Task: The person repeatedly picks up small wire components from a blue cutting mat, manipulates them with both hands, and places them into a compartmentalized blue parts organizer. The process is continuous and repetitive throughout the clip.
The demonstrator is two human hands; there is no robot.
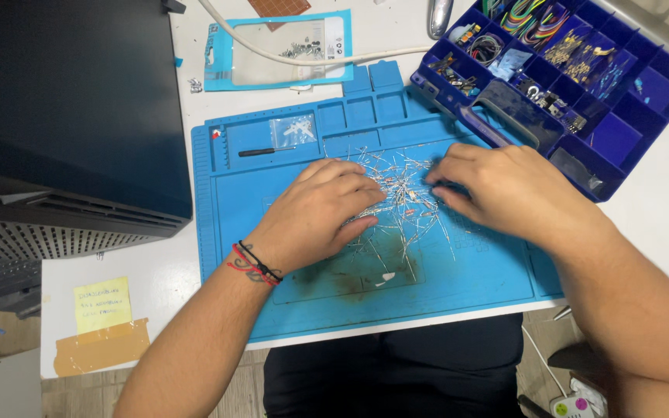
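Observation:
A loose pile of small wire-legged electronic parts [404,203] lies spread on a blue silicone work mat [327,290]. My left hand [315,209] rests palm down on the pile's left side, fingers curled into the wires; a red and black cord bracelet circles its wrist. My right hand [512,190] lies on the pile's right side, fingertips pinched together among the parts. Whether either hand actually holds a part is hidden under the fingers.
A dark blue compartment box [621,139] with wires and small parts stands at the back right. A black case [71,108] fills the left. A small black screwdriver [265,152], a clear bag [294,129], a light blue blister pack [272,50] and a white cable [334,59] lie behind the mat.

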